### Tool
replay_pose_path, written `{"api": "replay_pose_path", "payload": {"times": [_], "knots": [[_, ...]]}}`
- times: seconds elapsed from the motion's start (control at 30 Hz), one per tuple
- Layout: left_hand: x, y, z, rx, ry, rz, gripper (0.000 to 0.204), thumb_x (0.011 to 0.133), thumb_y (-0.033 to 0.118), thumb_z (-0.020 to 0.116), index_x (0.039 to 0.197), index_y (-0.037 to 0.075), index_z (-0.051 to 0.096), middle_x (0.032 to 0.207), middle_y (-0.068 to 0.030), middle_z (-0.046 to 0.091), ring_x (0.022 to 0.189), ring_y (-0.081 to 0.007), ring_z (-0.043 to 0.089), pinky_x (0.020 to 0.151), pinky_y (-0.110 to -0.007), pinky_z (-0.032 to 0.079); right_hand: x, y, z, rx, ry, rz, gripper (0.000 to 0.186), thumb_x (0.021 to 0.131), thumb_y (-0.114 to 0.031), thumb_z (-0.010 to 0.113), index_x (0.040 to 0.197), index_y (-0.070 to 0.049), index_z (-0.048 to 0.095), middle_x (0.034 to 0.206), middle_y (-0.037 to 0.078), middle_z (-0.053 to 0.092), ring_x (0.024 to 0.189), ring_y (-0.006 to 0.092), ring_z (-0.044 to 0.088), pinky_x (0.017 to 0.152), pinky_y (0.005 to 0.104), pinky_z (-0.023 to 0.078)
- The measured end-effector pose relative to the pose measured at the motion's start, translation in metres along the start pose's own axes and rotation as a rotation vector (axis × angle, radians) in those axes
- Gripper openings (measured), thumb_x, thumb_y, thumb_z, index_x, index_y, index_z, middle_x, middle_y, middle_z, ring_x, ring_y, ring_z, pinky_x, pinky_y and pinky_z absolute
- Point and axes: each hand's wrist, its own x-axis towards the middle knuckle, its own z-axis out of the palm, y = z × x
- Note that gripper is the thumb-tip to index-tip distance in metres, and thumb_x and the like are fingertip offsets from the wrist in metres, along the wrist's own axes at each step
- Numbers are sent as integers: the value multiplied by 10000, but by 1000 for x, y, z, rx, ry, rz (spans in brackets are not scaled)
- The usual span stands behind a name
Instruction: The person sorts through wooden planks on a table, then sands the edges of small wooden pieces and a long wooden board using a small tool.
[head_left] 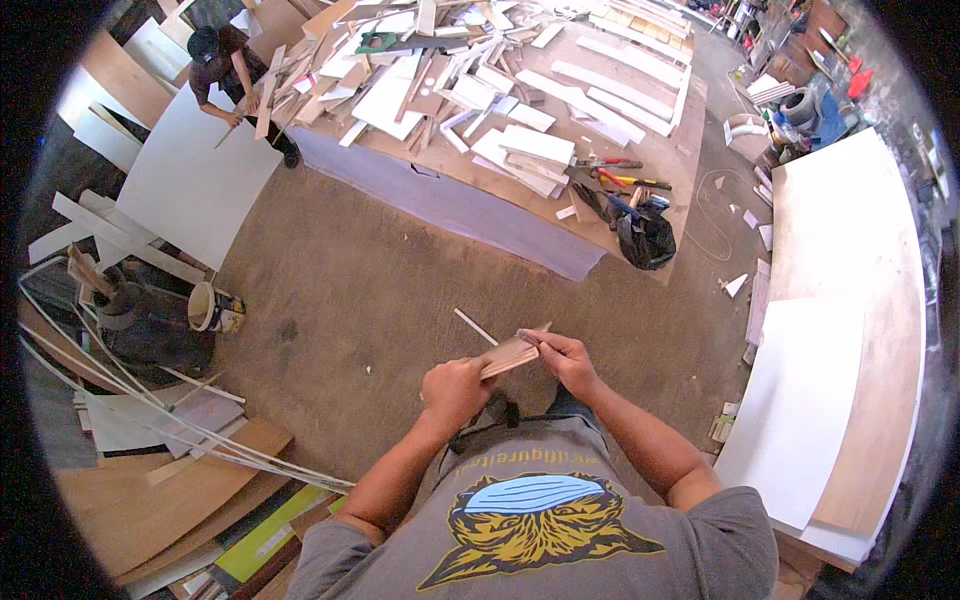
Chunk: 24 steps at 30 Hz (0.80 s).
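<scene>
In front of my waist I hold a short, flat piece of wood (508, 358), light brown with a layered-looking edge. Whether it is one board or thin strips stacked together, I cannot tell. My left hand (455, 393) is wrapped around its near left end. At the far right end, my right hand (565, 362) is closed, with thumb and fingers pinched on the wood's edge. Anything small inside that pinch is hidden. On the floor just beyond the wood lies a thin white strip (475, 326).
Ahead stands a large worktable (450, 205) heaped with white and brown offcuts, pliers (612, 163) and a black plastic bag (646, 240). At far left a person (228, 75) handles wood beside a white panel (195, 170). A bucket (215, 308) stands left; large sheets (815, 370) lean right.
</scene>
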Motion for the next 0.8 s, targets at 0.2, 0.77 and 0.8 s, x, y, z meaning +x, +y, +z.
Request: {"api": "replay_pose_path", "payload": {"times": [0.2, 0.77, 0.8], "knots": [[4, 2, 8, -1, 11, -5, 268, 830, 359, 741, 1042, 197, 759, 899, -92, 749, 777, -324, 733, 674, -466, 582, 18, 75, -24, -153, 100, 84, 349, 1039, -142, 533, 1346, -20, 647, 1249, 130, 708, 1171, 159, 628, 1043, 307, 450], [-26, -36, 15, 36, 52, 0, 311, 802, 369, 751, 1093, 262, 775, 910, -51, 756, 788, -294, 734, 657, -436, 579, 27, 113, -11, -128, 69, 343, 323, 1016, -189, 596, 1255, -5, 710, 899, 12, 712, 774, 99, 587, 714, 258, 466], [-26, -36, 13, 42, 24, -1, 306, 801, 361, 750, 1090, 262, 775, 904, -53, 755, 787, -294, 734, 658, -438, 578, 30, 141, -17, -249, 30, 191, 329, 1025, -187, 579, 1271, -4, 699, 959, 27, 737, 831, 105, 614, 782, 266, 485]]}}
